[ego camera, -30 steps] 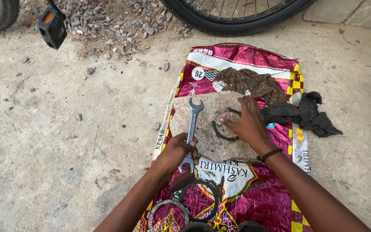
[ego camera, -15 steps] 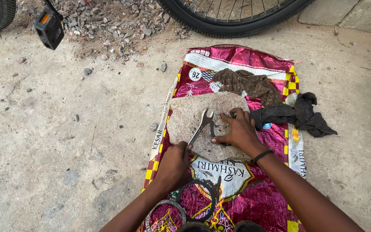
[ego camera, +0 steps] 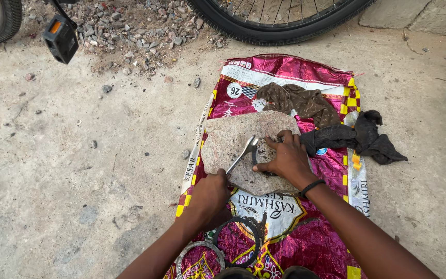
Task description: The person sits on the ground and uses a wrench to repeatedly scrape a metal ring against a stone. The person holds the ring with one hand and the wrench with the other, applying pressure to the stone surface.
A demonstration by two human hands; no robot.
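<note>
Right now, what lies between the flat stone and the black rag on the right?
In the head view, the right hand and a strip of the pink sack lie between the flat stone and the black rag.

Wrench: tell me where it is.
In the head view, the wrench is mid-frame, gripped by the left hand, its head over the flat stone beside the right hand.

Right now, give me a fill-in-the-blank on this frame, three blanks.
1. The left hand grips a metal ____.
2. The right hand presses a dark ring onto a flat ____.
3. The stone lies on a shiny sack coloured mostly ____.

Missing words: wrench; stone; pink
</note>
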